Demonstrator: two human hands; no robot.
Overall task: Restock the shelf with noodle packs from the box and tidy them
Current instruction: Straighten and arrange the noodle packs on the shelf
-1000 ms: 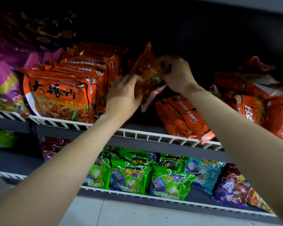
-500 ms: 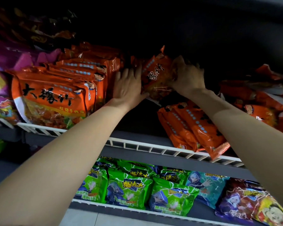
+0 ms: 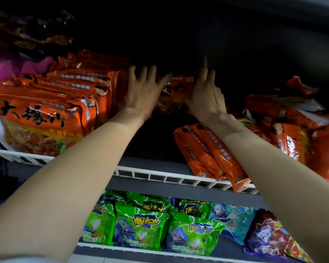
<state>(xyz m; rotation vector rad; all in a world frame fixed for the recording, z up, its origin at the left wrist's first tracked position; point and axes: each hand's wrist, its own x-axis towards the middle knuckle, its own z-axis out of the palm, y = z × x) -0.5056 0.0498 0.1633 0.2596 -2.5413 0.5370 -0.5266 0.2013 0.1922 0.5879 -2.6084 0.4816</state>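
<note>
An orange noodle pack (image 3: 174,92) stands deep in the dark gap of the upper shelf. My left hand (image 3: 142,90) presses flat against its left side, fingers spread. My right hand (image 3: 205,93) rests flat on its right side, fingers spread and pointing up. Neither hand curls around the pack. A neat upright row of orange noodle packs (image 3: 46,114) fills the shelf to the left. Two orange packs (image 3: 207,154) lean over the white wire rail (image 3: 160,175) under my right forearm.
A loose heap of orange packs (image 3: 296,130) lies at the right. Purple packs (image 3: 6,69) sit at the far left. The lower shelf holds green packs (image 3: 141,226), a teal pack (image 3: 234,219) and a purple pack (image 3: 268,236). The shelf above is dark.
Both hands have pushed the orange pack deeper into the shelf gap and stood it upright. Their grip has loosened into flat, spread palms. The view has tilted down slightly.
</note>
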